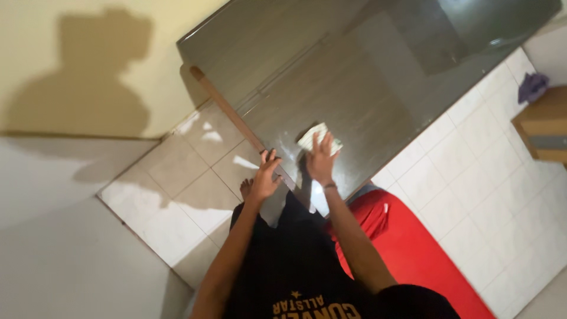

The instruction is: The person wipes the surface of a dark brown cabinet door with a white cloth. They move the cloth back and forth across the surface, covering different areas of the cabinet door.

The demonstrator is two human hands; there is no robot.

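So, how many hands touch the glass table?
2. The left hand rests on the table edge; the right hand presses a cloth on the top.

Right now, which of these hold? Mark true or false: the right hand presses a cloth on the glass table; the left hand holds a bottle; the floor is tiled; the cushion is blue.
1. The right hand presses a pale folded cloth on the dark glass tabletop. True.
2. The left hand holds a bottle. False: it rests empty on the table's wooden edge.
3. The white floor is tiled. True.
4. The cushion beside the person is blue. False: it is red.
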